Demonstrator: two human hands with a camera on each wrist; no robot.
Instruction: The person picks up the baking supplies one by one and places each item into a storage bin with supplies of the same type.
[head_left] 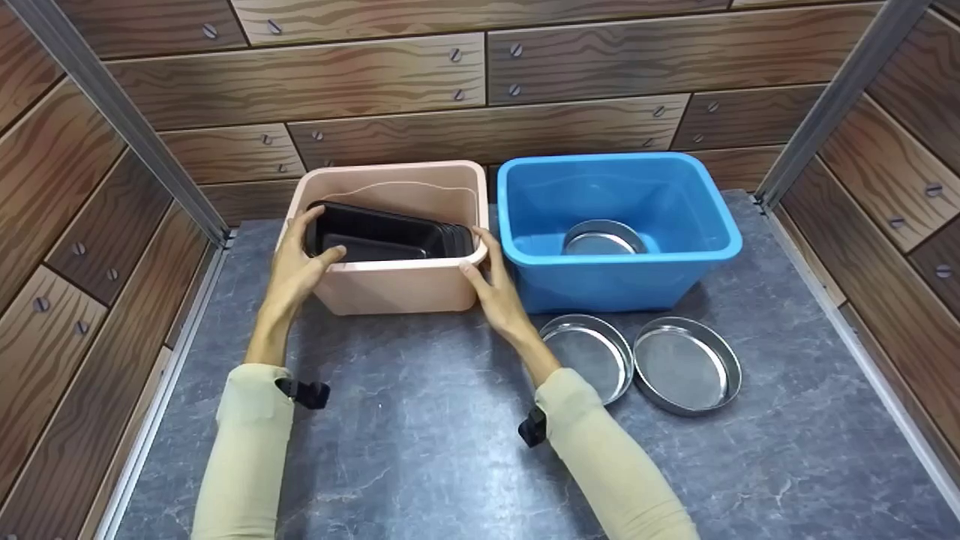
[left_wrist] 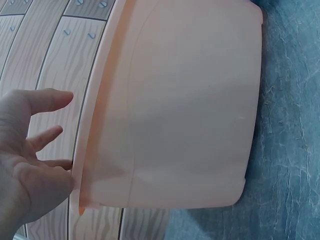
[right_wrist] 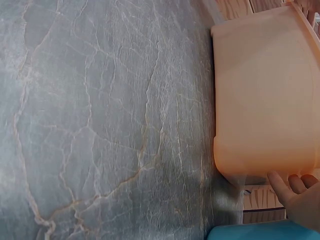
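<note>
A stack of black loaf pans lies in the pink bin, its nested rims showing at the right end. My left hand is at the bin's left rim with thumb and fingers spread, the fingertips by the left end of the pans. In the left wrist view that hand overlaps the rim, its fingers apart. My right hand spans the bin's front right corner, thumb at the front and fingers along the side. The right wrist view shows the fingers of this hand against the bin wall.
Just right of the pink bin stands a blue bin with a round metal pan inside. In front of it, two more round metal pans lie on the grey marbled table. Wood-patterned panels enclose the back and sides.
</note>
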